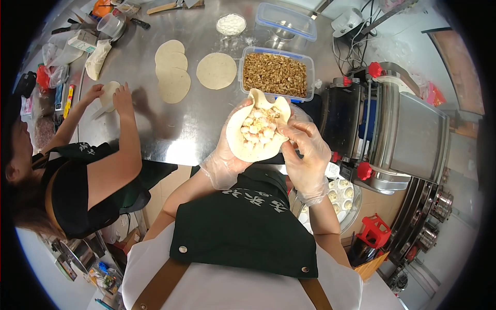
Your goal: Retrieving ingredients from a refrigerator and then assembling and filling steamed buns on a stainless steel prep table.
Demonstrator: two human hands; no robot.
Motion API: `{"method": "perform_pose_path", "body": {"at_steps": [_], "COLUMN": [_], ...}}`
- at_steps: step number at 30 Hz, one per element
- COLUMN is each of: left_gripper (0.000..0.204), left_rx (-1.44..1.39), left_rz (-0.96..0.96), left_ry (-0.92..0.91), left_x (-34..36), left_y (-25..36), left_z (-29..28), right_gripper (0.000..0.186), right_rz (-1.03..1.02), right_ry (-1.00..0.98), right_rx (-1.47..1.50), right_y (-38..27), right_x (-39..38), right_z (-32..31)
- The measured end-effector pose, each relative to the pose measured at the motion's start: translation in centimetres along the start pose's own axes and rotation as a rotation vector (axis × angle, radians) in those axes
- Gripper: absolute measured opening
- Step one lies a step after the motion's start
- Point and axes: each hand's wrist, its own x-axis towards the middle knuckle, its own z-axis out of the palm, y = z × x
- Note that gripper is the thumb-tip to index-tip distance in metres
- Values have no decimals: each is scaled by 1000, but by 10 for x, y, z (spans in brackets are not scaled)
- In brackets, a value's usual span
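Note:
A round dough wrapper (238, 147) rests in my left hand (225, 154), which cups it from below in a clear plastic glove. Pale, chunky filling (258, 126) with brownish crumbs lies in its middle. At the wrapper's right edge, the gloved fingers of my right hand (306, 155) pinch the dough into a fold. The far rim stands up in waves. Just beyond my hands sits a clear tub (241, 77) of chopped brown nuts (275, 73). A flat dough round (216, 71) and several overlapping rounds (173, 85) lie farther left on the steel table (181, 124).
A co-worker (111, 170) at the left handles another dough round (109, 95). A bowl of white powder (231, 25) and a clear lid (285, 20) stand at the back. To the right is a metal machine with red knobs (375, 70); below it, a round pan (356, 217) holds filled white pieces.

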Motion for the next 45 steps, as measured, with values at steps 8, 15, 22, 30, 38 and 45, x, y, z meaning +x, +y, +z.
{"method": "perform_pose_path", "body": {"at_steps": [8, 15, 22, 30, 38, 45], "left_gripper": [52, 46, 46, 51, 52, 44], "left_rx": [19, -17, -19, 22, -7, 3], "left_rz": [-5, -30, -43, -90, -161, -175], "left_ry": [-105, 22, -120, -116, -108, 48], "left_x": [-2, 1, 0, 4, 10, 9], "left_y": [-1, 0, -3, 0, 0, -5], "left_z": [11, 0, 14, 8, -4, 1], "right_gripper": [38, 40, 34, 40, 39, 26], "right_rz": [20, 139, 109, 80, 103, 220], "right_ry": [-44, -97, -97, -102, -103, -66], "right_rx": [115, 94, 120, 33, 112, 181], "right_y": [7, 4, 2, 5, 12, 21], "right_x": [-3, 3, 0, 6, 4, -12], "right_z": [-2, -6, -9, -9, -8, 0]}}
